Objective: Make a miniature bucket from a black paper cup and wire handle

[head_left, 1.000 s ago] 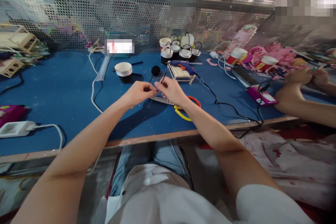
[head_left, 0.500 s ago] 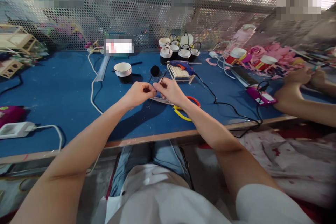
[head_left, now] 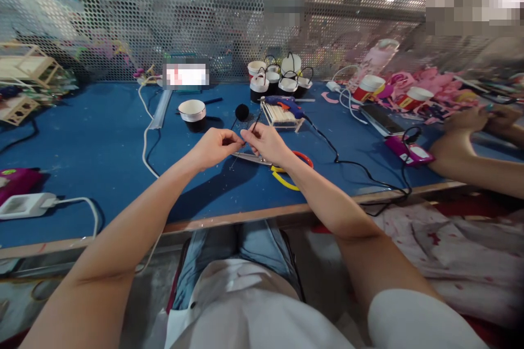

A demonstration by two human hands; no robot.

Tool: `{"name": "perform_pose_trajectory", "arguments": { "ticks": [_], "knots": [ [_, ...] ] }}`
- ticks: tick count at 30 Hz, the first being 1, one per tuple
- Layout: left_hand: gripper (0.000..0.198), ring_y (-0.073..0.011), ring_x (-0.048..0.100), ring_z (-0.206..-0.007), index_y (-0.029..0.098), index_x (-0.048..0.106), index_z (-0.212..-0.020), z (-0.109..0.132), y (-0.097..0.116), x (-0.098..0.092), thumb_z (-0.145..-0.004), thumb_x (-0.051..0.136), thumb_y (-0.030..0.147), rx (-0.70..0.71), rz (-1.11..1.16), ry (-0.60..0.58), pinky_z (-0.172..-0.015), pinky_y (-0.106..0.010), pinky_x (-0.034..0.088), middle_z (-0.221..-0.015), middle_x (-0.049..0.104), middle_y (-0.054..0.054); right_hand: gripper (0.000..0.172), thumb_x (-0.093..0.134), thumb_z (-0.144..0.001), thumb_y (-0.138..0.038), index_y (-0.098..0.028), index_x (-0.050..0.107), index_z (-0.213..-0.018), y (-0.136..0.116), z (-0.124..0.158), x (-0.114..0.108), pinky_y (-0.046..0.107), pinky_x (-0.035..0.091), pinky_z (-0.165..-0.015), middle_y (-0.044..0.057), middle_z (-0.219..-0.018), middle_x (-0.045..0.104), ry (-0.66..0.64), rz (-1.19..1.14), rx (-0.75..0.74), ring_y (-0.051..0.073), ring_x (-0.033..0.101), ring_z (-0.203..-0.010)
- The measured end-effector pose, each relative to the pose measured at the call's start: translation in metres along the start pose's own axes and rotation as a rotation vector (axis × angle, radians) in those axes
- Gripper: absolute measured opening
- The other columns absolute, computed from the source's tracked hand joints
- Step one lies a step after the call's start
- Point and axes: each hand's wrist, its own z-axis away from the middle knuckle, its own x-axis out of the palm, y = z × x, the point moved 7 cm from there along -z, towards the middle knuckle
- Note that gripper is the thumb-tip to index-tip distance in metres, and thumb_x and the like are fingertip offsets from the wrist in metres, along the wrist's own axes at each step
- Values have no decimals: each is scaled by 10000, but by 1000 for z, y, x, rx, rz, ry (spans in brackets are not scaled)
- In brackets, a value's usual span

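My left hand (head_left: 219, 147) and my right hand (head_left: 264, 142) meet fingertip to fingertip over the blue table, both pinched closed on a thin black wire-like strip (head_left: 257, 120). One dark end of it sticks up above my right fingers; the rest is mostly hidden by the fingertips. Just beyond them lies a round black ball (head_left: 242, 113). Beneath my hands rest scissors (head_left: 286, 179) with red and yellow handles, their blades pointing left. To the left stands a small black cup with a white rim (head_left: 192, 112), near a short black strip (head_left: 213, 101).
A blue glue gun (head_left: 286, 103) lies on a small wooden stick rack (head_left: 282, 116), its black cord running right. Several handled cups (head_left: 289, 84) stand behind. A white cable (head_left: 144, 144) crosses the left side. At right are a phone (head_left: 380, 120) and a co-worker's arm (head_left: 475, 158).
My hands stay together, with only slight finger movement at the black strip. The view has shifted very slightly; objects on the table keep their places.
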Motion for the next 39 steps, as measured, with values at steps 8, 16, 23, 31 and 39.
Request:
{"name": "perform_pose_trajectory", "arguments": {
  "ticks": [8, 16, 23, 31, 39],
  "knots": [
    [164, -141, 557, -652, 114, 637, -750, 4, 17, -6, -761, 500, 203, 156, -403, 137, -587, -241, 393, -727, 625, -53, 340, 511, -824, -480, -180, 427, -687, 2, -2, -1, 170, 319, -380, -77, -424, 424, 23, 28, -22, 43, 405, -357],
    [160, -138, 552, -649, 120, 638, -755, 9, 24, -4, -758, 525, 233, 160, -438, 179, -584, -243, 383, -725, 617, -46, 340, 514, -821, -474, -176, 438, -676, 0, -2, -5, 190, 309, -442, -61, -470, 426, 87, 115, -49, 55, 402, -437],
    [168, -118, 484, -581, 120, 629, -686, 7, 17, -5, -709, 581, 279, 70, -403, 249, -541, -243, 325, -656, 585, -26, 287, 545, -808, -394, -171, 446, -656, 1, -2, -4, 197, 314, -446, -51, -520, 421, 116, 103, -69, 62, 392, -478],
    [236, -66, 343, -470, 119, 562, -615, 1, -12, -2, -686, 580, 343, -117, 4, 105, -446, -202, 240, -502, 442, 33, 217, 572, -785, -364, -155, 513, -773, 1, -2, 7, 204, 412, -453, -15, -623, 525, -79, -56, -99, 76, 475, -512],
    [230, -113, 479, -585, 123, 578, -638, 2, 2, -3, -731, 548, 331, 73, -266, 230, -523, -219, 338, -650, 577, -33, 312, 558, -774, -439, -158, 490, -657, 3, -3, -1, 213, 326, -485, -31, -540, 471, 71, 152, -100, 79, 419, -517]
  ]
}}
